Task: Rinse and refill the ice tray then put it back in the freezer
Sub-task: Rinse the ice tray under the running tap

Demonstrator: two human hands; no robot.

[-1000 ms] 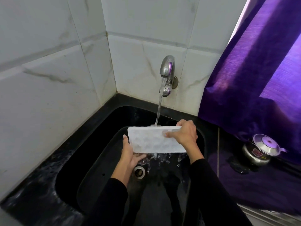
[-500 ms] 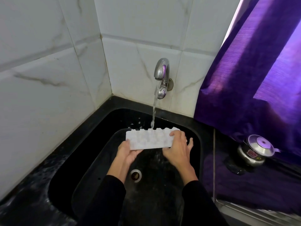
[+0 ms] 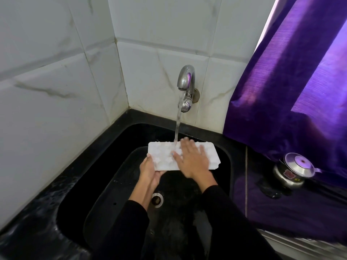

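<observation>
A white ice tray (image 3: pixel 161 155) is held level over the black sink (image 3: pixel 223 158), its cells facing up. Water runs from the steel tap (image 3: pixel 185 81) in a thin stream onto the tray's far edge near its middle. My left hand (image 3: pixel 150 171) grips the tray's near left corner from below. My right hand (image 3: pixel 193 159) lies flat on top of the tray with fingers spread, covering its middle and blurred by motion. The tray's right end sticks out past that hand.
White marble tiles form the corner wall behind the sink. A purple curtain (image 3: pixel 293 76) hangs at the right. A steel pot with a lid (image 3: pixel 293 170) stands on the dark counter to the right. The sink drain (image 3: pixel 157 199) lies below my forearms.
The tray went from tilted on edge, pouring water out, to flat with cells up under the stream. My right hand left the tray's right end and now lies spread on top.
</observation>
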